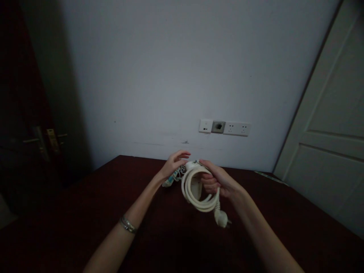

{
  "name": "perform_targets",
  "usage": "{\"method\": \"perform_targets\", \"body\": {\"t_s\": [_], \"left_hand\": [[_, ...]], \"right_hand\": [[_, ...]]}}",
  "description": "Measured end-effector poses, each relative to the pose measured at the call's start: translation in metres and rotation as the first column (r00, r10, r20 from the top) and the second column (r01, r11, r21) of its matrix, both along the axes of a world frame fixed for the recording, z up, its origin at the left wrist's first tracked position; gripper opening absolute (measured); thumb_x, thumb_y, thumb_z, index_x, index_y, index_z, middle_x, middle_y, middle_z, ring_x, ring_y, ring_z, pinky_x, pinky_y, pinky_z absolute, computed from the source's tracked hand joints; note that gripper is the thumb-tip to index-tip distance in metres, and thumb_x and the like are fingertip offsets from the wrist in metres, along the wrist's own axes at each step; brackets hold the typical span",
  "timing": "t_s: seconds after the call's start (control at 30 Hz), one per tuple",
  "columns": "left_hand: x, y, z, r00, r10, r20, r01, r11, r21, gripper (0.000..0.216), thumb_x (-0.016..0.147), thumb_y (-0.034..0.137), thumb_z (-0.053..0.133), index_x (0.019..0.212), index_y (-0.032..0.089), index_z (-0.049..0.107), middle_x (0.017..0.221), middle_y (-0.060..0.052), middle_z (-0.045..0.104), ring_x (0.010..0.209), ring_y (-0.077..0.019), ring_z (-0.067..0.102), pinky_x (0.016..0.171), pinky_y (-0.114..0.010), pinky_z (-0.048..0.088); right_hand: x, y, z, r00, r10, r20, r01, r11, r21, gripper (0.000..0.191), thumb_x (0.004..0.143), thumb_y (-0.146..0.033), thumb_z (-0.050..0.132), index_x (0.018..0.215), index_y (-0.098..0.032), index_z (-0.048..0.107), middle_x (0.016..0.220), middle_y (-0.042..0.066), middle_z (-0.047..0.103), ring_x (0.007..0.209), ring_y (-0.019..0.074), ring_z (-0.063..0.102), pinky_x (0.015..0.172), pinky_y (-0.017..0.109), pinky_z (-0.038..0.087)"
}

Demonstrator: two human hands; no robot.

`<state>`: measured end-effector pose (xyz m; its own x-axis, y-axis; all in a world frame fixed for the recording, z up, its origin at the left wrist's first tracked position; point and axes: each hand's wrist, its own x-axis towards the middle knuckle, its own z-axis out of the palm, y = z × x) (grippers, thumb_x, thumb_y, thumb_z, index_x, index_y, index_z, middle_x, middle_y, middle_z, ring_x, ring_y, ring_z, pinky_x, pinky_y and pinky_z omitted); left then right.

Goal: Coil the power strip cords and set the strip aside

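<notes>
My right hand is closed around a white power strip and its coiled cord. The cord hangs in several loops below the strip, and its plug dangles at the lower right with the prongs showing. At the strip's left end is my left hand, fingers apart and curved over it; whether it touches the strip I cannot tell. Behind, on the table, lies a second bundle of thin white cord with a white and light-blue piece, partly hidden by the left hand.
The dark red table meets a pale wall with a row of wall sockets and switch plates. A thin flat strip lies by the table's right back edge. A white panelled door stands right, a dark door with a handle left.
</notes>
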<state>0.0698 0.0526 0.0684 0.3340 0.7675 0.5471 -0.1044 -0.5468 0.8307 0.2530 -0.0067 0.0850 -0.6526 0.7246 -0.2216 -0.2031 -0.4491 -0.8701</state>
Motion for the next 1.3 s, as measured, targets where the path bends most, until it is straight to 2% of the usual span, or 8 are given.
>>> {"method": "perform_targets", "body": {"t_s": [0.1,0.17,0.23,0.47,0.6,0.77,1.0,1.3], "left_hand": [[-0.007,-0.003,-0.003,0.848,-0.527,0.057,0.526,0.825,-0.207,0.062,0.057,0.026,0.060,0.118,0.017,0.053,0.123,-0.011,0.054,0.114,-0.0251,0.048,0.094,-0.035,0.035],[-0.011,-0.004,-0.007,0.737,-0.674,0.052,0.650,0.686,-0.327,0.072,0.054,0.031,0.064,0.123,0.015,0.050,0.121,-0.013,0.055,0.110,-0.0267,0.050,0.092,-0.036,0.036],[-0.012,-0.004,-0.010,0.718,-0.696,0.009,0.649,0.664,-0.372,0.077,0.052,0.037,0.070,0.123,0.013,0.050,0.115,-0.013,0.057,0.105,-0.0263,0.052,0.089,-0.035,0.038],[-0.012,-0.012,0.005,0.793,-0.512,-0.330,0.479,0.859,-0.180,0.067,0.065,0.036,0.072,0.124,0.017,0.047,0.119,-0.009,0.053,0.109,-0.0221,0.047,0.095,-0.035,0.034],[-0.021,-0.016,0.014,0.780,-0.398,-0.483,0.422,0.905,-0.064,0.075,0.070,0.028,0.069,0.135,0.020,0.033,0.126,-0.011,0.049,0.112,-0.0220,0.046,0.095,-0.037,0.035],[-0.028,-0.011,0.016,0.730,-0.265,-0.630,0.396,0.915,0.075,0.067,0.069,0.029,0.070,0.129,0.020,0.042,0.125,-0.009,0.048,0.114,-0.0224,0.044,0.098,-0.037,0.033],[-0.025,-0.014,0.015,0.676,0.014,-0.737,0.286,0.916,0.281,0.059,0.066,0.023,0.068,0.123,0.024,0.050,0.107,-0.005,0.044,0.101,-0.0195,0.045,0.093,-0.034,0.037],[-0.009,-0.025,0.015,0.718,0.242,-0.653,0.144,0.865,0.480,0.045,0.073,0.022,0.062,0.117,0.023,0.052,0.109,-0.006,0.040,0.099,-0.0190,0.047,0.091,-0.032,0.038]], "right_hand": [[-0.004,-0.006,-0.001,0.983,0.126,0.132,-0.138,0.987,0.086,0.057,0.087,-0.055,0.032,0.044,-0.018,0.031,0.032,-0.009,0.020,0.026,0.0012,0.012,0.025,0.013,0.013],[-0.003,-0.009,0.000,0.972,0.126,0.197,-0.157,0.976,0.149,0.056,0.085,-0.057,0.036,0.046,-0.019,0.031,0.033,-0.010,0.020,0.026,0.0011,0.014,0.025,0.013,0.012],[0.001,-0.009,0.001,0.967,0.084,0.240,-0.135,0.970,0.204,0.055,0.083,-0.059,0.040,0.047,-0.019,0.030,0.034,-0.010,0.020,0.026,0.0007,0.014,0.025,0.013,0.012],[0.020,-0.008,0.008,0.918,-0.170,0.358,0.000,0.903,0.429,0.051,0.074,-0.057,0.057,0.052,-0.018,0.035,0.040,-0.010,0.022,0.034,0.0004,0.016,0.030,0.015,0.012],[0.021,-0.006,0.006,0.888,-0.304,0.346,0.066,0.828,0.557,0.042,0.070,-0.051,0.064,0.058,-0.013,0.052,0.041,-0.008,0.030,0.036,0.0021,0.024,0.034,0.017,0.018],[0.017,0.000,0.000,0.883,-0.311,0.351,0.021,0.773,0.634,0.047,0.075,-0.055,0.057,0.068,-0.009,0.062,0.039,-0.007,0.032,0.035,0.0026,0.024,0.036,0.018,0.017],[0.014,0.004,-0.006,0.892,-0.241,0.382,-0.032,0.810,0.586,0.049,0.078,-0.056,0.053,0.066,-0.009,0.062,0.038,-0.008,0.028,0.034,0.0016,0.022,0.034,0.016,0.014],[0.012,0.012,-0.012,0.984,-0.088,0.157,0.023,0.928,0.372,0.045,0.075,-0.052,0.059,0.061,-0.010,0.055,0.040,-0.012,0.019,0.033,-0.0004,0.015,0.032,0.013,0.012]]}}
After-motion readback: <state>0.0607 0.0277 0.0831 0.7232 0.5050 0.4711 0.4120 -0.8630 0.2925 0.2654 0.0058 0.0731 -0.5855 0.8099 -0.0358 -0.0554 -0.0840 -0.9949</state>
